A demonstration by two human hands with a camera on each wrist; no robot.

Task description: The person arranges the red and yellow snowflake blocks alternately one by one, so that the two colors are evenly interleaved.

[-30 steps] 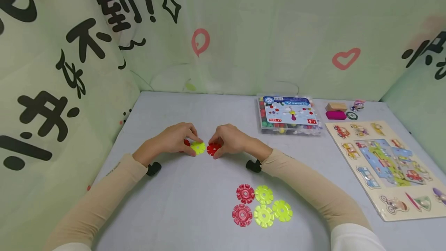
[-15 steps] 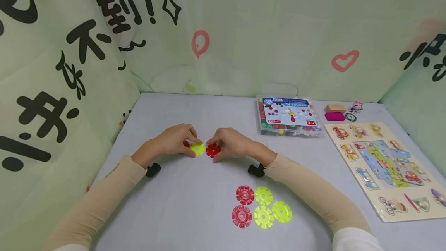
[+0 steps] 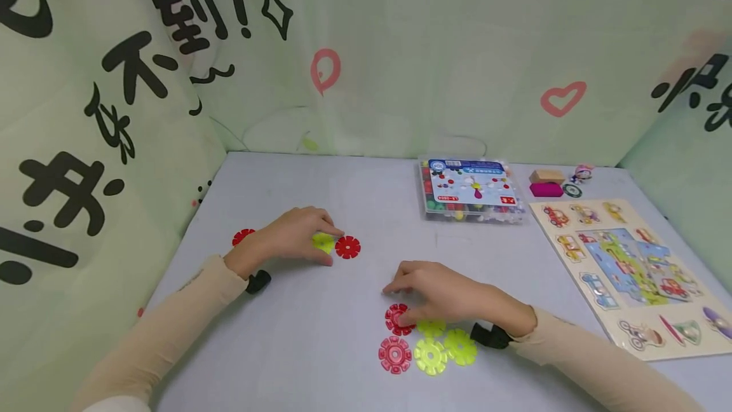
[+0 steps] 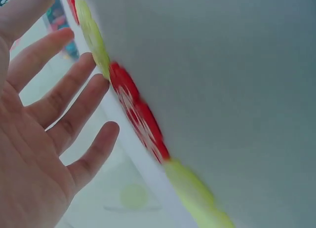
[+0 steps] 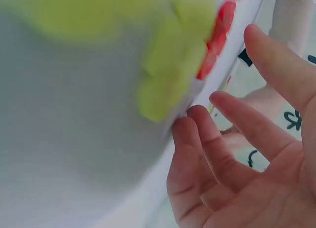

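Observation:
Flat notched plastic discs lie in a row under and beside my left hand (image 3: 291,238). A yellow disc (image 3: 323,243) shows between its thumb and fingers, a red disc (image 3: 347,247) sits at the row's right end, and another red disc (image 3: 243,235) peeks out past the wrist. In the left wrist view the fingers are spread and relaxed, near a red disc (image 4: 136,112) of that row. My right hand (image 3: 448,291) hovers over a loose group, its thumb by a red disc (image 3: 394,320); its wrist view shows loosely bent fingers holding nothing.
The group also has a red disc (image 3: 394,355) and yellow discs (image 3: 431,357). A clear box of colourful parts (image 3: 473,189) stands at the back. A wooden puzzle board (image 3: 629,336) lies at right, behind it a wood block (image 3: 547,176) and a magenta piece (image 3: 546,190).
My right hand has left the red disc beside the yellow one and come right and nearer, over the loose group. The left hand has shifted slightly and loosened from its yellow disc.

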